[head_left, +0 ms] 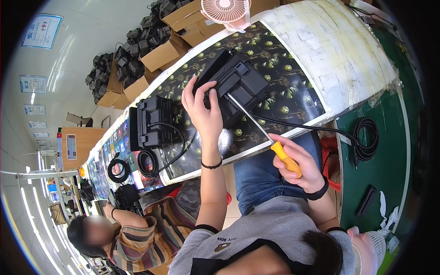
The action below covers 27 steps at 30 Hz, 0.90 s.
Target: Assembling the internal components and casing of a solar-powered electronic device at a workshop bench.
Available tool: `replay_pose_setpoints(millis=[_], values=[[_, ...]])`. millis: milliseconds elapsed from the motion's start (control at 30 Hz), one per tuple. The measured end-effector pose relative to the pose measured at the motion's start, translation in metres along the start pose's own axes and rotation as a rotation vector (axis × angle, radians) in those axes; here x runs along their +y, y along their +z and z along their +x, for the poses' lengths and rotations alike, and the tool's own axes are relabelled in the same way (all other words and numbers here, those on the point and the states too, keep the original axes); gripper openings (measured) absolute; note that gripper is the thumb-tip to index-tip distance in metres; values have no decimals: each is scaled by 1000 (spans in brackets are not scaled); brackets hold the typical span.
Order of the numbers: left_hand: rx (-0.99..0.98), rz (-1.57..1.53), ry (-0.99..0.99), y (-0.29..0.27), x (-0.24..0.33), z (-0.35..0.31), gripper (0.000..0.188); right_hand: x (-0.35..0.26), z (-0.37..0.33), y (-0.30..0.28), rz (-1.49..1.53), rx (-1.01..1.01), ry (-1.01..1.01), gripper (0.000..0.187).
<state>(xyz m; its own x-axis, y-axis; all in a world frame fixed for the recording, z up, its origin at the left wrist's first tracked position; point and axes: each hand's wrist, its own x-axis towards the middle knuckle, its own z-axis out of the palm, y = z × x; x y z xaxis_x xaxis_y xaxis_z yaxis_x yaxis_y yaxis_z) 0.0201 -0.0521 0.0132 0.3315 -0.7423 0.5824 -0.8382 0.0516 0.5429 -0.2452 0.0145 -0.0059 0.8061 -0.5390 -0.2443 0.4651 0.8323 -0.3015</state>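
A black plastic box (250,80) with latches and a raised lid lies tilted on the patterned dark mat (284,107). My left hand (204,103) grips its near-left side, fingers curled over the edge. In my right hand (300,167) is a screwdriver (286,159) with a yellow handle. Its long metal shaft slants up and left, and the tip meets the box near my left fingers; the exact spot it touches is too small to make out. A black cable (293,124) runs from the box toward the right.
A second black box (156,121) and coiled cables (147,163) lie to the left. At right, another coiled cable (366,137) rests on a green surface (385,174). Cartons (160,55) of black parts and a pink fan (227,11) stand beyond. A co-worker (146,233) sits at left.
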Motion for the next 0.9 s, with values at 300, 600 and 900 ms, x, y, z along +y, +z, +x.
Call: replay_pose_setpoints(millis=[300, 600, 900], values=[[4, 4, -13, 1, -2, -1, 16, 16, 2, 17, -480, 95, -99, 42], [-1, 20, -6, 0, -3, 0, 20, 32, 15, 24, -1973, 463, -705, 50], [-8, 47, -6, 1, -1, 0, 21, 32, 10, 38, -2068, 565, -624, 53]])
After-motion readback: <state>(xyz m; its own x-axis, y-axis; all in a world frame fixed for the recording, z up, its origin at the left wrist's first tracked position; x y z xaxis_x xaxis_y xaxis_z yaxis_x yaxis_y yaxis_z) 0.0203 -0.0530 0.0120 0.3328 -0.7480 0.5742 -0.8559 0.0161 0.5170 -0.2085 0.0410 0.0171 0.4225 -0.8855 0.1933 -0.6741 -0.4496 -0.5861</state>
